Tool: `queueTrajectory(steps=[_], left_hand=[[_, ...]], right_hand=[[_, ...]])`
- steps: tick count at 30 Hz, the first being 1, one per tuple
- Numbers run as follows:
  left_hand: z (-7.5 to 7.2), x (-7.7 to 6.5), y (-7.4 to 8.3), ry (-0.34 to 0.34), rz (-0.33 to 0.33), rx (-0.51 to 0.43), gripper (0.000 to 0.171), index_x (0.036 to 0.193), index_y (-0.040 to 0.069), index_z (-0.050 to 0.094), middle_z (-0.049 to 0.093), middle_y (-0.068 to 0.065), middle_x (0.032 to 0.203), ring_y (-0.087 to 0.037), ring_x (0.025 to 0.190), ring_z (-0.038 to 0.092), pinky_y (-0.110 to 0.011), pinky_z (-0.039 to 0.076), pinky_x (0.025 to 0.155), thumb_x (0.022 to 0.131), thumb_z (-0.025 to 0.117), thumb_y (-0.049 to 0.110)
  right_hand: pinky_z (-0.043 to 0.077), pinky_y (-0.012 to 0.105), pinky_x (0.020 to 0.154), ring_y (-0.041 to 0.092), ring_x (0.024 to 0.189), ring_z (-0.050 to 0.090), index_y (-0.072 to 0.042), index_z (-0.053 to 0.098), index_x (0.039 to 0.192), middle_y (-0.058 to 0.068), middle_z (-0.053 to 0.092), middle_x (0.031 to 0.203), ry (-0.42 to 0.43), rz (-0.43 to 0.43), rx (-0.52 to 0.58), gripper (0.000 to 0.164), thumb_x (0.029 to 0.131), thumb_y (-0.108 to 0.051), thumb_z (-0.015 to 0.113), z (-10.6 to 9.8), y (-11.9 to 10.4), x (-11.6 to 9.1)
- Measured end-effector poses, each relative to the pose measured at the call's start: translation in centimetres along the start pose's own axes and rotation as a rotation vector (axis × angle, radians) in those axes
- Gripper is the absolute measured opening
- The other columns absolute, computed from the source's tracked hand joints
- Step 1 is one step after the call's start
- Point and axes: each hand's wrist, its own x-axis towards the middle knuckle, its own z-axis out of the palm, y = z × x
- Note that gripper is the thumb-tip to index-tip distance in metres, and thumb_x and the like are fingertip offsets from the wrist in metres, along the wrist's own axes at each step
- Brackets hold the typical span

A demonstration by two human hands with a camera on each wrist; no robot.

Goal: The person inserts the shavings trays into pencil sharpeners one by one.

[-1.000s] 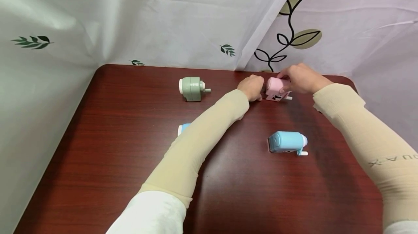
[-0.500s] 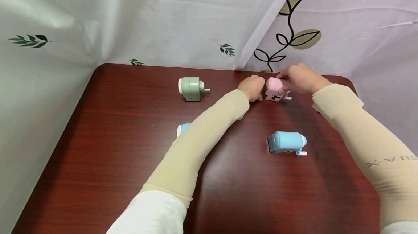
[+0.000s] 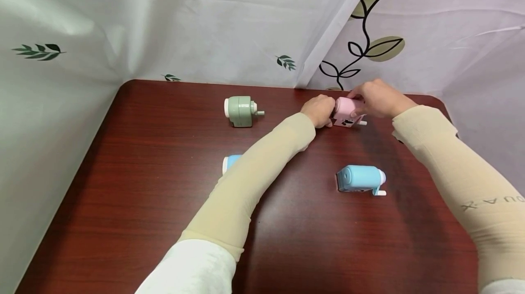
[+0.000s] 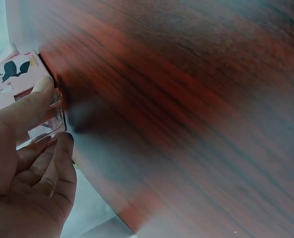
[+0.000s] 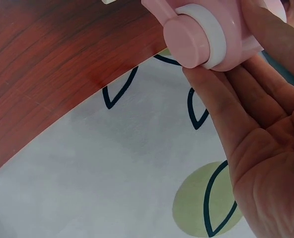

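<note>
At the back right of the table stands a pink hand-crank pencil sharpener (image 3: 343, 108) with a dark cartoon figure on its side. My right hand (image 3: 379, 98) grips its body from above, thumb on one side and fingers on the other; its round pink knob (image 5: 186, 40) shows in the right wrist view. My left hand (image 3: 318, 110) is at the opposite end. There, in the left wrist view, thumb and fingers pinch a clear shavings drawer (image 4: 43, 128) that sticks out of the sharpener. Part of the drawer hides behind the thumb.
A green crank sharpener (image 3: 240, 111) stands at the back, left of my hands. A light-blue one (image 3: 361, 178) sits nearer, at right. My left sleeve mostly covers another blue item (image 3: 232, 161). Patterned white cloth (image 3: 246, 25) hangs behind the table (image 3: 135, 171).
My left hand has shifted slightly right, narrowing the gap between it and the pink sharpener. The right hand and the sharpener look unmoved.
</note>
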Motion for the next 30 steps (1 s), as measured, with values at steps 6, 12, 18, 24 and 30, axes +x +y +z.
queueTrajectory(steps=[6,12,18,24,30], left_hand=[[-0.04,0.03,0.16,0.004,-0.008,-0.012,0.035,0.117,0.016,0.068,0.066,0.0,0.12,-0.013,0.11,0.061,-0.03,0.05,0.092,0.087,0.081,0.028],[-0.05,-0.06,0.39,0.013,-0.006,-0.025,0.033,0.114,0.016,0.068,0.066,0.001,0.118,-0.012,0.108,0.061,-0.029,0.05,0.092,0.087,0.082,0.027],[0.03,0.1,0.5,0.004,-0.02,-0.04,0.034,0.115,0.016,0.068,0.066,0.002,0.118,-0.012,0.108,0.061,-0.028,0.049,0.093,0.086,0.082,0.027],[0.08,0.28,0.55,-0.003,-0.037,-0.059,0.037,0.117,0.015,0.067,0.067,0.003,0.117,-0.011,0.107,0.061,-0.028,0.049,0.093,0.086,0.082,0.028],[0.17,0.39,0.58,-0.001,-0.055,-0.081,0.036,0.116,0.015,0.068,0.068,0.003,0.116,-0.011,0.105,0.062,-0.028,0.049,0.092,0.085,0.083,0.027]], right_hand=[[0.05,0.051,0.081,0.033,0.088,0.063,0.008,0.068,0.117,0.022,0.07,0.101,0.007,-0.003,0.0,0.043,0.081,-0.01,0.084,-0.11,-0.1,0.13],[0.051,0.052,0.081,0.034,0.089,0.063,0.009,0.068,0.116,0.023,0.07,0.102,0.011,-0.008,-0.004,0.043,0.08,-0.009,0.084,-0.12,-0.07,0.13],[0.05,0.052,0.082,0.034,0.089,0.063,0.008,0.068,0.116,0.022,0.071,0.101,0.007,-0.01,0.001,0.043,0.08,-0.009,0.083,-0.13,-0.12,0.11],[0.05,0.052,0.081,0.034,0.089,0.063,0.009,0.068,0.117,0.023,0.07,0.102,0.004,-0.004,0.0,0.043,0.08,-0.009,0.084,-0.08,-0.14,0.1],[0.051,0.051,0.082,0.034,0.09,0.063,0.008,0.069,0.116,0.022,0.071,0.102,0.011,-0.006,-0.006,0.042,0.08,-0.009,0.084,-0.02,-0.24,0.21]])
